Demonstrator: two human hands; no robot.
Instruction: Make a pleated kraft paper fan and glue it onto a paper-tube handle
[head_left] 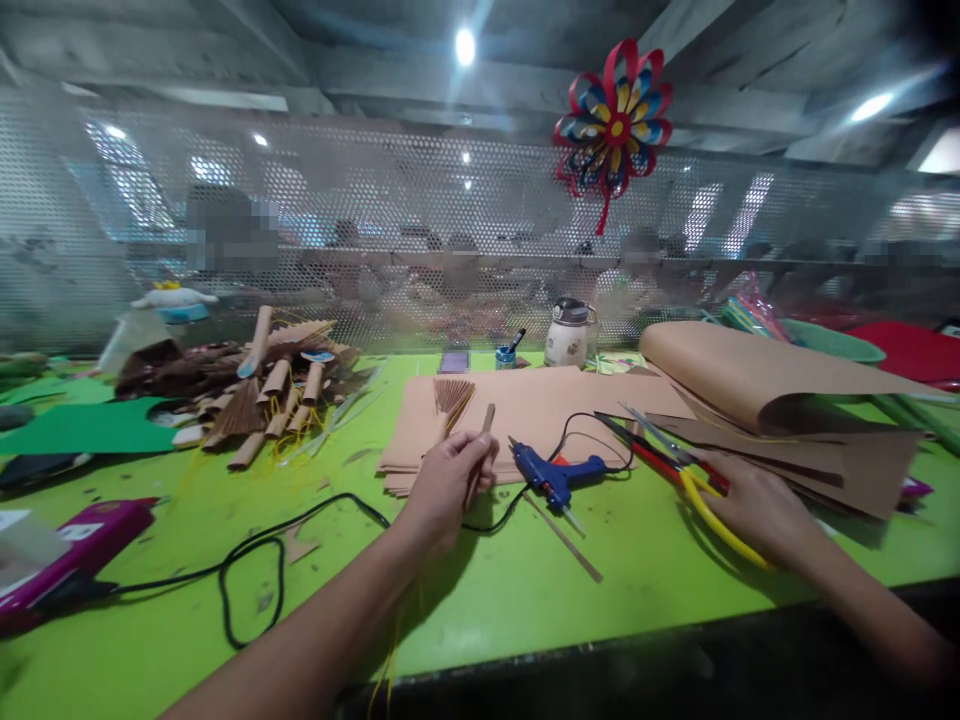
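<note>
My left hand (pixel 450 485) is closed around a narrow folded strip of brown paper (pixel 489 416) that sticks up past the fingertips. Just behind it shows a pleated brown paper fan (pixel 453 396); whether my fingers hold it too is hidden. Yellow threads hang below the left forearm. At the right, my right hand (pixel 757 505) is closed at the handles of scissors (pixel 705 505), with yellow and red showing there and the blades pointing away to the left. A blue glue gun (pixel 555 475) lies between my hands, its nozzle towards the left hand.
Stacked brown paper sheets (pixel 525 395) lie ahead, with a large curled sheet (pixel 720 365) to the right. A heap of brown paper pieces (pixel 277 390) with yellow threads is at left. A black cord (pixel 300 515) crosses the green table. A white bottle (pixel 568 335) stands behind.
</note>
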